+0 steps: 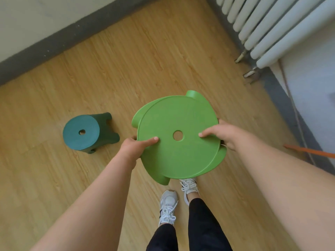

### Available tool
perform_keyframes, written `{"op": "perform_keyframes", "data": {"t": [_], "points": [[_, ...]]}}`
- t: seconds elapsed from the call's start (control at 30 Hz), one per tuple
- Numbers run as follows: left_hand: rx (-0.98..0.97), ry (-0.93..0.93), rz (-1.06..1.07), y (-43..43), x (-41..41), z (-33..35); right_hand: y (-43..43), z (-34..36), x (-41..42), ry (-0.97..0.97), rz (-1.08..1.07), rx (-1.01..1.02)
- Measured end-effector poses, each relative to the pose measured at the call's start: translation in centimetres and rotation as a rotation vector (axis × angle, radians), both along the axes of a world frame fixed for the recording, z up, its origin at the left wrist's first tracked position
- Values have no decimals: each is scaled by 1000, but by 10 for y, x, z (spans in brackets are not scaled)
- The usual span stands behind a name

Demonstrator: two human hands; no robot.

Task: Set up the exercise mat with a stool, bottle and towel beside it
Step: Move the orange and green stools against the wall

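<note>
At 9 o'clock I see a dark green stool (81,132) standing alone on the wood-look plank floor (126,69): round seat, centre hole, stubby legs. Next, the left hand (134,147) grips the light green stool (177,154) at its 9 o'clock rim, thumb flat on the seat top, fingers wrapped under and hidden. The stool is held off the floor at frame centre, above the white shoes (167,205). Its seat faces me and its leg axis points down and away, legs peeking past the rim. It's matte moulded plastic, fine-grained, a disc with a centre hole; I judge it rigid and light. The right hand (223,134) clamps the 3 o'clock rim the same way. Both hands are equally near, so the hold looks balanced. No mat, bottle or towel in view, so I can't tell the set-down spot. White ribbed radiator (272,29) at 1 o'clock
</note>
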State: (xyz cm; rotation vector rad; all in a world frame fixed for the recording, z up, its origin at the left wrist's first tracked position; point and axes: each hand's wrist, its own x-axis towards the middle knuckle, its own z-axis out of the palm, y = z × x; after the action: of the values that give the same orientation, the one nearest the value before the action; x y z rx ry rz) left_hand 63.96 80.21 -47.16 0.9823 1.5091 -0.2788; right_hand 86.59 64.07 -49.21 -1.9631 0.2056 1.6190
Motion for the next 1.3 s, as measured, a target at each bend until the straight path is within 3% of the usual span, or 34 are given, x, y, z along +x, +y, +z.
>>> {"op": "perform_keyframes", "data": {"t": [0.23, 0.53, 0.93, 1.3], "points": [[10, -73, -281, -48, 32, 18, -111, 21, -27, -48, -340, 2], [-13, -130, -655, -175, 76, 26, -289, 35, -91, -62, -757, -30], [-25, -122, -1064, -426, 94, 38, -536, 43, -177, -78, -1101, 14], [-2, -121, -1231, -675, 97, 37, -761, 43, -227, -60, -1386, 14]]}}
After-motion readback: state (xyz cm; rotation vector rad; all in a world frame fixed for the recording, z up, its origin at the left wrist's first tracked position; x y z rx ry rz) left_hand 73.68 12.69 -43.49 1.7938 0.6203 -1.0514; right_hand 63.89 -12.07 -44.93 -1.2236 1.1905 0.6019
